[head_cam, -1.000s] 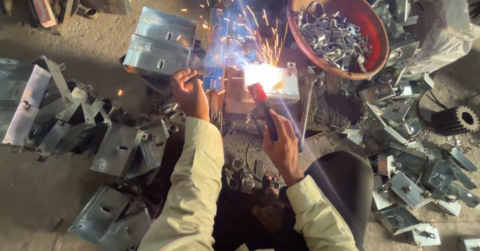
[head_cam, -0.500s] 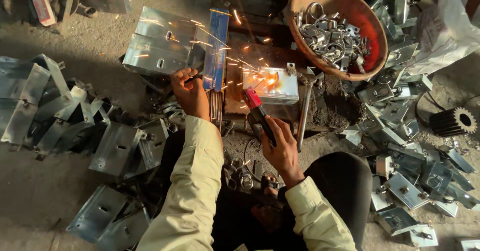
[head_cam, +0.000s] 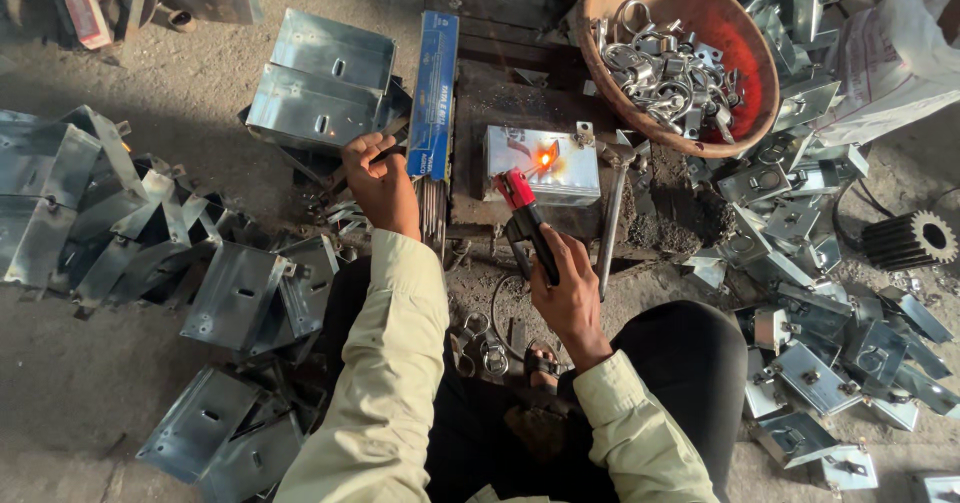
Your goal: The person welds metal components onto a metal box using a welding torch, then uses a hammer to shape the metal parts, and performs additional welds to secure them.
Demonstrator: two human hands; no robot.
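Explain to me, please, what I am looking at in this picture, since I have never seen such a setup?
The picture comes from a camera worn on a person's head, looking down at their own two hands; no machine is involved. The right hand grips a welding holder with a red tip, pointed at a small metal box where a spot glows orange. The left hand holds a blue flat box upright. A round red bowl holds metal rings and clips. Folded grey metal brackets lie heaped on the ground on both sides.

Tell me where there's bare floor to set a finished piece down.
Bare floor lies upper left, between the folded metal boxes and the left pile of brackets. More shows at the lower-left edge. The right side by the bowl is crowded.
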